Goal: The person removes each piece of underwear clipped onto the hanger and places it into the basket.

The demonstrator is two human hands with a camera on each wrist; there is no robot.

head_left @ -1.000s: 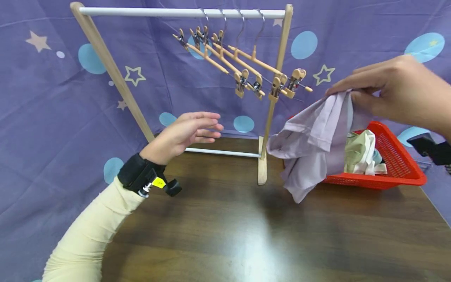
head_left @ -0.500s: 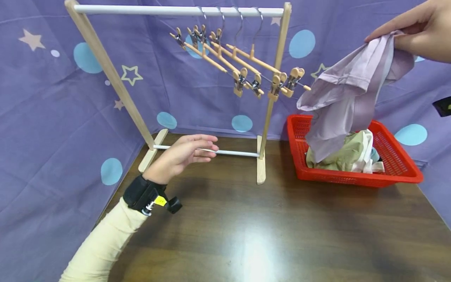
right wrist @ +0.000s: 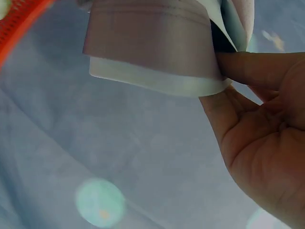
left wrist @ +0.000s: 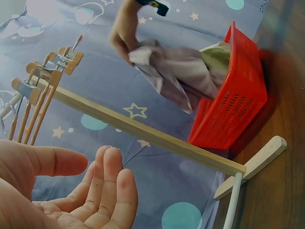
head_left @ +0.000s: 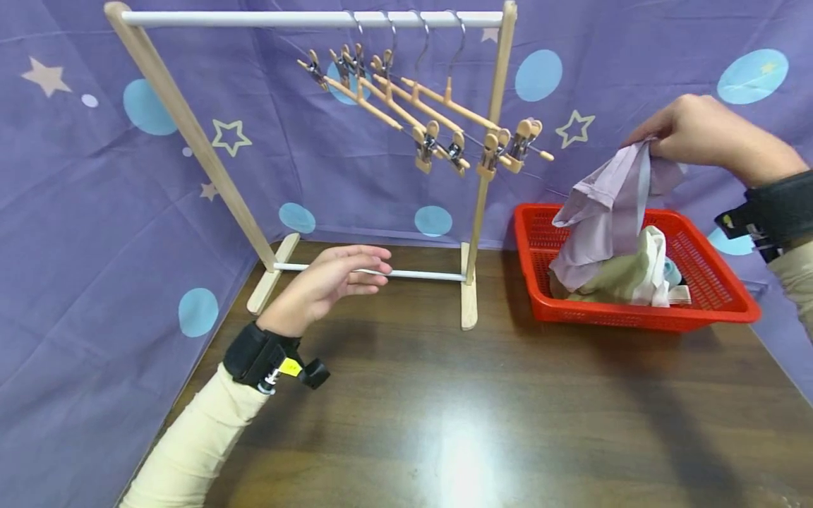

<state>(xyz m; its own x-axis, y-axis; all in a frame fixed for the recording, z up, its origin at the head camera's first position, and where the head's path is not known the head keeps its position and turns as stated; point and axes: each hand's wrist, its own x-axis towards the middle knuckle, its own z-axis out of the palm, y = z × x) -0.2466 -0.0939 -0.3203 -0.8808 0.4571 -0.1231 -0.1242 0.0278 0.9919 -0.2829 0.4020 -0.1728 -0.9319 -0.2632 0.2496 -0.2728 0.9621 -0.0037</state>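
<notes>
Right hand (head_left: pixel 689 130): pinching the top edge of a lilac garment (head_left: pixel 600 212) between thumb and fingers, holding it up over the red basket (head_left: pixel 711 307). In the right wrist view, thumb and fingertips (right wrist: pixel 238 67) pressing a folded band of the lilac cloth (right wrist: pixel 152 43).

Lilac garment: hanging from that grip, lower folds draping down into the basket and touching a heap of olive and white clothes (head_left: pixel 635 275) lying there.

Left hand (head_left: pixel 327 282): hovering palm-in and loose above the counter (head_left: pixel 483 416), fingers relaxed and nearly straight, gripping nothing, just in front of the lower white bar (head_left: pixel 432 275) of the wooden clothes rack (head_left: pixel 184 134). In the left wrist view, the same open palm (left wrist: pixel 71 191) showing empty.

Four wooden clip hangers (head_left: pixel 432 113): hanging bunched at the right end of the top rail (head_left: pixel 254 19), well apart from both hands.

Behind everything, purple cloth backdrop (head_left: pixel 95 212) with stars and blue dots.
</notes>
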